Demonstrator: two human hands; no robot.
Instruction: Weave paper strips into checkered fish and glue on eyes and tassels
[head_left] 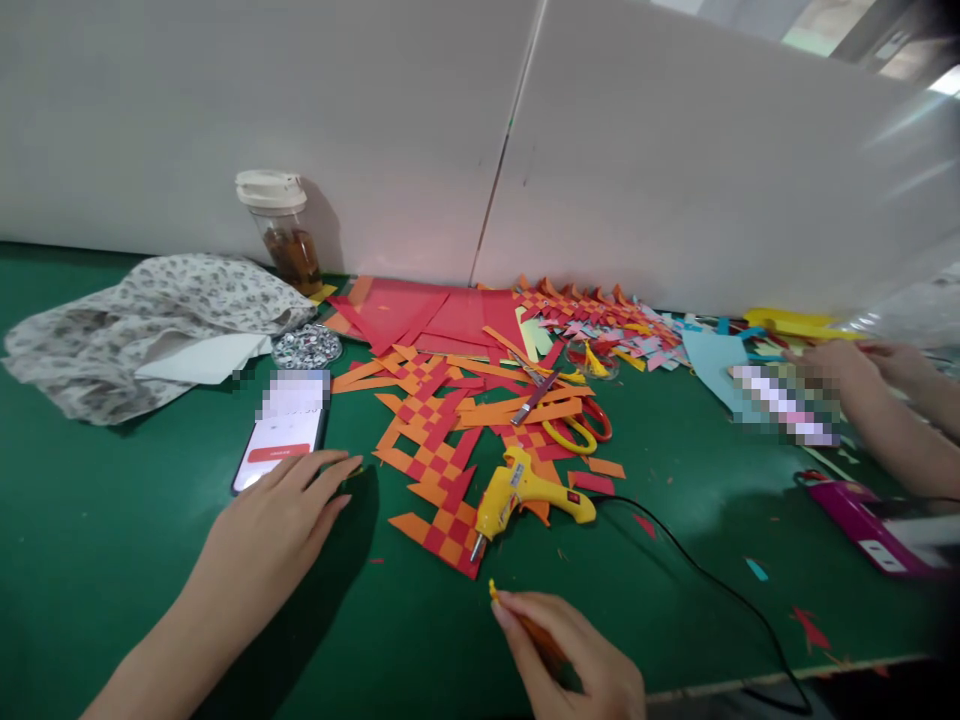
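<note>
My left hand point(289, 505) is over the green table beside a lit phone point(281, 430), fingers apart; a tiny yellowish bit shows at its fingertips. Near the front edge, my right hand point(574, 650) is closed round an orange item, mostly hidden in the palm, with a small yellow tip point(493, 589) poking out at thumb and forefinger. Between and beyond the hands lies a yellow glue gun point(521, 490), its nozzle pointing toward me. Woven red and orange paper strips point(435, 460) spread behind and left of it. Scissors with yellow and red handles point(574, 432) rest on the strips.
A patterned cloth point(157, 320), a lidded cup point(285, 230) and a bag of shiny bits point(307, 346) stand or lie at back left. A black cord point(697, 565) curves to the front edge. Another person's hands point(847, 390) are at the right, near a magenta device point(870, 525).
</note>
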